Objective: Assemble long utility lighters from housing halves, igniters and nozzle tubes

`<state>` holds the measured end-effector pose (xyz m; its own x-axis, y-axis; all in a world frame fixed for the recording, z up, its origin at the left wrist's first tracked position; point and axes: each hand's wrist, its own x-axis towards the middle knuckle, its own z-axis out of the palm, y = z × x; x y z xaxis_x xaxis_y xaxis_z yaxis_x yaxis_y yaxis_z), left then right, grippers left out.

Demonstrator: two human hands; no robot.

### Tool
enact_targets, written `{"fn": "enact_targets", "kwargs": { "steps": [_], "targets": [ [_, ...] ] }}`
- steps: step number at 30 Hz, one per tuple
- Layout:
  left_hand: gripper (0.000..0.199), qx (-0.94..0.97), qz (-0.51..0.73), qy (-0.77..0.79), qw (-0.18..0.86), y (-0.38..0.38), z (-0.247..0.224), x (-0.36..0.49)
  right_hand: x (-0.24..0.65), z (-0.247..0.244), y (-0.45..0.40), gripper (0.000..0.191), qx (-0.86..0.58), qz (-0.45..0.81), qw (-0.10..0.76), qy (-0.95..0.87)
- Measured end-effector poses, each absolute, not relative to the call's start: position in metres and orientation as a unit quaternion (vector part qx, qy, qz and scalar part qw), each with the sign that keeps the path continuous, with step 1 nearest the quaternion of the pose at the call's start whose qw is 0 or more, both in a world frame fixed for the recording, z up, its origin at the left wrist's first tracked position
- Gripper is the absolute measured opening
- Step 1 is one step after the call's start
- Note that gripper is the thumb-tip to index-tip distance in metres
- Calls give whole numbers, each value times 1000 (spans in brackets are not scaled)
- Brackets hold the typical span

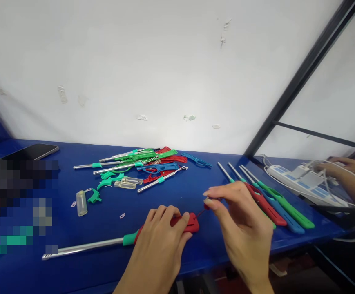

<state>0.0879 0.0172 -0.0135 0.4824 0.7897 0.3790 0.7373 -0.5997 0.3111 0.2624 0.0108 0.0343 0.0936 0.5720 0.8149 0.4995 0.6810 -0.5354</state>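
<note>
My left hand (160,241) is wrapped round a red long-necked lighter (193,222) lying on the blue table. A green collar (129,239) and a metal tube (88,247) stick out from it to the left. My right hand (243,228) pinches a small screwdriver (207,204) between thumb and fingertips. Its thin shaft slants down to the handle end of the lighter; whether the tip sits in a screw is too small to tell. Most of the red body is hidden under my left fingers.
Several lighters (283,204) lie side by side at the right. Coloured shell halves (166,166), metal tubes, green triggers (95,196) and clear fuel tanks (81,203) lie further back. A phone (36,152) is at the left. Near a power strip (306,183) is another person's hand (345,166).
</note>
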Motion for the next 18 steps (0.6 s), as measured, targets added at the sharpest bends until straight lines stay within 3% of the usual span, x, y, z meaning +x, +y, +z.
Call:
{"fn": "enact_targets", "kwargs": {
  "steps": [4, 7, 12, 18],
  "targets": [
    [26, 860, 247, 444, 56, 17, -15, 89, 267, 37, 10, 14, -428, -6, 591, -684],
    [28, 860, 246, 443, 58, 16, -15, 88, 272, 42, 5, 30, -432, 42, 537, -723],
    [31, 859, 246, 446, 57, 16, -16, 88, 271, 39, 8, 25, -426, 61, 585, -688],
    [29, 860, 247, 444, 50, 18, -16, 90, 271, 40, 7, 26, -443, 26, 549, -708]
  ]
}}
